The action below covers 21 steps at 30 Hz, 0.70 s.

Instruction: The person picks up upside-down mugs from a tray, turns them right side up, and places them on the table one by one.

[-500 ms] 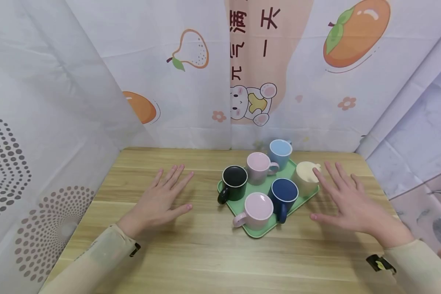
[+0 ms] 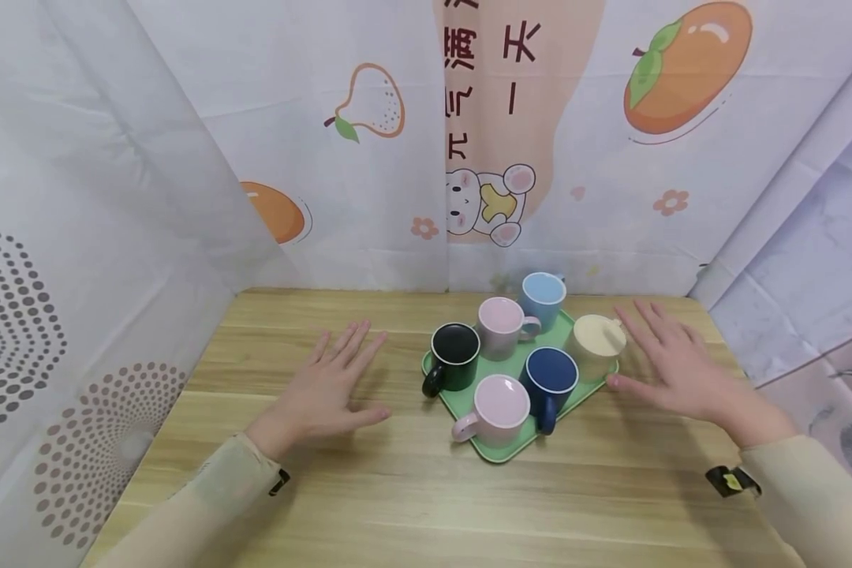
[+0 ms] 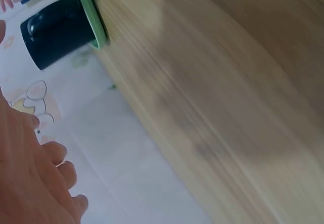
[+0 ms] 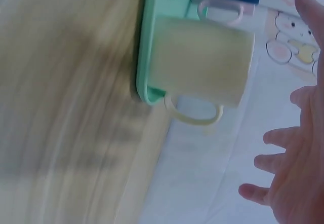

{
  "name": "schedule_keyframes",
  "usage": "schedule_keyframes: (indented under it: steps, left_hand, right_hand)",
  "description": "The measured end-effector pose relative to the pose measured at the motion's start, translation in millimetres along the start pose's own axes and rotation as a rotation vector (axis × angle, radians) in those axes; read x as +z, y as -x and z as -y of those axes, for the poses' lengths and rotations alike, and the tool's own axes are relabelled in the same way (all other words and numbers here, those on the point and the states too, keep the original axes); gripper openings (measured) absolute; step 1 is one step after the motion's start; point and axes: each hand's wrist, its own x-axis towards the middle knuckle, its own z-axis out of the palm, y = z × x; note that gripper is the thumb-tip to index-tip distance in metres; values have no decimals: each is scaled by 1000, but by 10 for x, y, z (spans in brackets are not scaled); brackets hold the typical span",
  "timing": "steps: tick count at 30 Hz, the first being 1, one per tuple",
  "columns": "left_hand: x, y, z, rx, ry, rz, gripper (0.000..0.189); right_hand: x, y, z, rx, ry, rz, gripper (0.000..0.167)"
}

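Observation:
A green tray holds several mugs. On its left side stands a black mug, with a pink mug at the near corner. A navy mug is in front of a cream mug, and another pink mug and a light blue mug stand at the back. My left hand, fingers spread and holding nothing, is left of the black mug. My right hand is also spread and bare, its fingertips right beside the cream mug and its handle.
The tray rests on a wooden table, toward its back edge. A white curtain printed with fruit and a cartoon animal hangs behind it. More curtain with grey dots borders the left side.
My left hand has shifted slightly right, nearer the tray. The right hand has moved a little farther forward alongside the cream mug. The mugs and tray stay in place on the table.

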Motion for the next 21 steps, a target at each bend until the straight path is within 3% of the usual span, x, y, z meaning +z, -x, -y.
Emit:
schedule_keyframes:
  steps: [5,13,21]
  left_hand:
    - [143,-132,-204,-25,70,14,126]
    - [427,-293,-601,-204,451,30,152]
    - [644,-418,-658,-229,533,46,160]
  right_hand:
    - [-47,-162,-178,86,-89,47,87]
    - [53,-381,-445,210,-325,163,70]
    - [259,-484,-608,277,-530,218,73]
